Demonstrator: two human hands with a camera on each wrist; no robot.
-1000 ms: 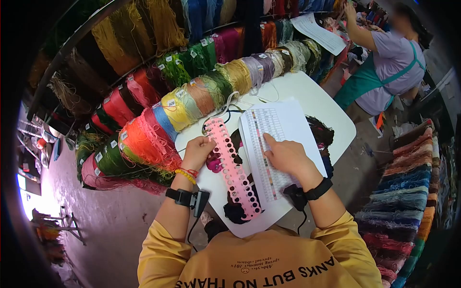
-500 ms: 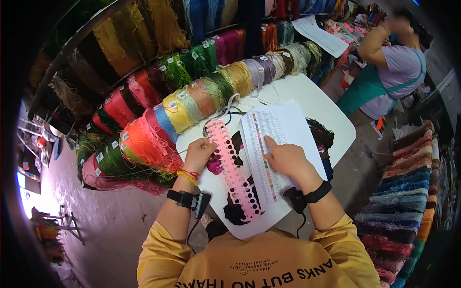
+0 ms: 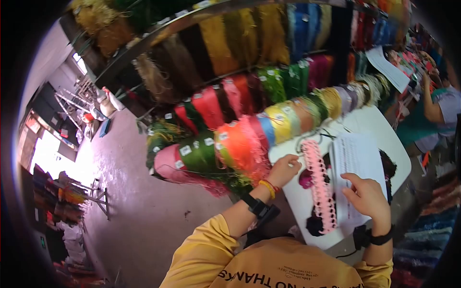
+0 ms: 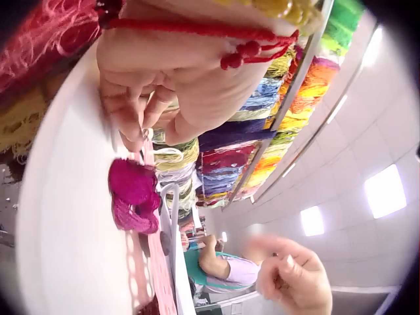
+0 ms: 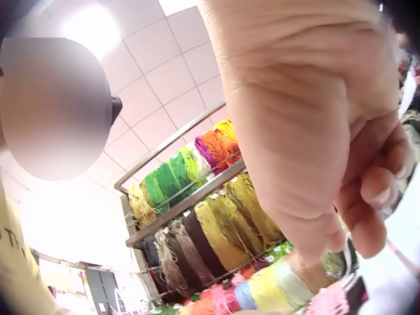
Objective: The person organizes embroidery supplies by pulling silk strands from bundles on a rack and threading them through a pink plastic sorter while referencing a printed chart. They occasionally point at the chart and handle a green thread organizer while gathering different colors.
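Note:
My left hand (image 3: 285,170) is beside the upper left edge of a pink strip with holes (image 3: 319,192), its fingers loosely bent. In the left wrist view the fingertips of that hand (image 4: 177,85) are close to the strip's end; contact is unclear. Magenta thread (image 4: 134,197) hangs at the strip, and dark thread (image 3: 315,225) lies at its lower end. Over a stack of printed sheets (image 3: 357,153) my right hand (image 3: 367,194) is held with index finger and thumb apart, gripping nothing visible.
Labelled thread bundles (image 3: 240,146) line a rail along the far side of the white table (image 3: 384,125). More skeins (image 3: 216,43) hang on racks behind. A person in a green apron (image 3: 427,115) stands at the right, near another skein rack (image 3: 432,211).
The head view has swung left, so table and hands appear farther right. My left hand has come off the strip's edge, and my right index finger has moved off the chart column.

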